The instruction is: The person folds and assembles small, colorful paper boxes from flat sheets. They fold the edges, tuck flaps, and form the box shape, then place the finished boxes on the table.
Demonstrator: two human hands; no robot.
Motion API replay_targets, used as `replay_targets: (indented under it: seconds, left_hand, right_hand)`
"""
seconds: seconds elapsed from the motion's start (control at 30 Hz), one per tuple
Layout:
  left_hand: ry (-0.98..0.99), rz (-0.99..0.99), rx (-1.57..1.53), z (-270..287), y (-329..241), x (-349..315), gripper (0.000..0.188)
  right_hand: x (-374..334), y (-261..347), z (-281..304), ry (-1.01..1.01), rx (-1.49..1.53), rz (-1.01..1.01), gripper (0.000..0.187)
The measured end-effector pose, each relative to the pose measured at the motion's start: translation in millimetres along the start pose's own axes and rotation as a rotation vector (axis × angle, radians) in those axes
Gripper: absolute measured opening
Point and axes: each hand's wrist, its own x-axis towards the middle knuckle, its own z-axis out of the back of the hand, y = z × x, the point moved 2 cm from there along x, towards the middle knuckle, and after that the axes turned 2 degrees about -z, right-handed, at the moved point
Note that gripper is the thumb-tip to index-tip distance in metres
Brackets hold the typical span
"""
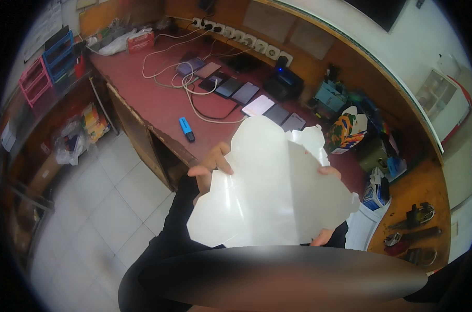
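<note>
A large glossy white sheet (262,182) with a scalloped, tabbed outline is held up in front of me, its right part in a greyer shade across a straight line. My left hand (211,165) grips its left edge, with fingers bent over the rim. My right hand (323,237) holds the other side; only fingertips show at the right edge and near the bottom, the rest is hidden behind the sheet. Beyond the sheet, a blue highlighter (186,129) with a dark cap lies on the red tabletop (137,88).
Several phones (245,93) lie in a row with white cables (189,86) looping beside them. Wall sockets (246,39) line the back edge. At right stand a black device (284,82), a teal holder (330,94) and padlocks (419,214). Blue and pink racks (35,80) stand far left.
</note>
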Motion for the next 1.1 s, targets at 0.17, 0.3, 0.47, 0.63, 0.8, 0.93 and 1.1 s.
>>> replay_targets:
  seconds: [0.17,0.3,0.47,0.63,0.8,0.93,1.1]
  left_hand:
    - [-0.056,0.104,-0.14,5.3,-4.8,-6.6,0.086]
    - [-0.073,0.208,-0.169,-10.7,-0.4,7.2,0.085]
    - [-0.066,0.328,-0.201,-27.2,5.7,18.0,0.084]
    - [-0.021,0.443,-0.229,-28.6,2.5,14.8,0.082]
    - [0.012,0.53,-0.238,-29.4,-8.9,13.2,0.081]
    - [-0.065,0.546,-0.435,-41.7,-9.1,12.5,0.076]
    - [-0.003,0.525,-0.585,-40.1,-6.2,1.5,0.069]
  right_hand:
    - [-26.9,-36.2,43.3,0.17,0.368,-0.14,0.101]
    - [-30.9,-47.6,46.3,0.217,0.603,-0.222,0.095]
    - [-20.0,-15.9,27.4,-0.268,0.219,-0.466,0.064]
    - [15.6,-3.6,31.7,0.043,0.139,-0.371,0.043]
    - [6.7,1.9,28.8,0.09,-0.097,-0.545,0.04]
    - [4.8,-2.7,36.0,0.123,0.001,-0.502,0.043]
    - [8.0,-10.9,42.0,0.152,0.061,-0.405,0.04]
